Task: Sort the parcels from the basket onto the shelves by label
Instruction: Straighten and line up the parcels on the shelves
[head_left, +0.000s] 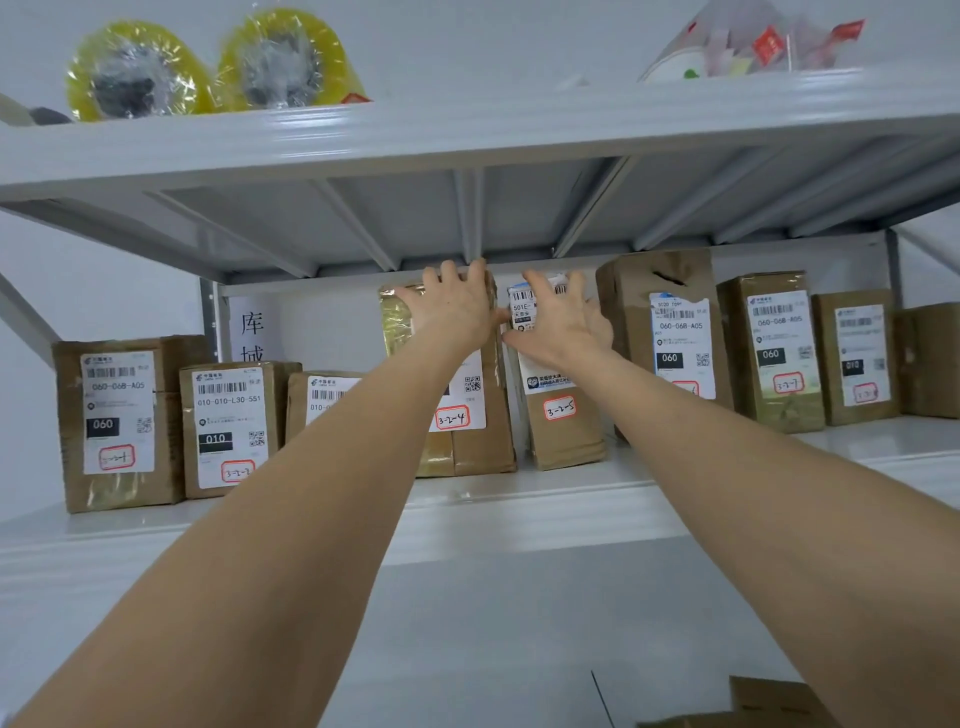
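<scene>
The parcel marked 3-2-4 (467, 447) stands upright on the middle shelf (519, 499), just beside the parcel marked 3-2-5 (566, 441) on its right. The left hand (457, 306) lies against the upper front of parcel 3-2-4, fingers extended, fingertips at its top edge. The right hand (563, 322) lies against the upper front of parcel 3-2-5, fingers spread over its label. Neither hand visibly closes around a parcel. More labelled parcels (119, 415) stand in the same row on both sides. Yellow tape rolls (137, 73) sit on the upper shelf (467, 135).
</scene>
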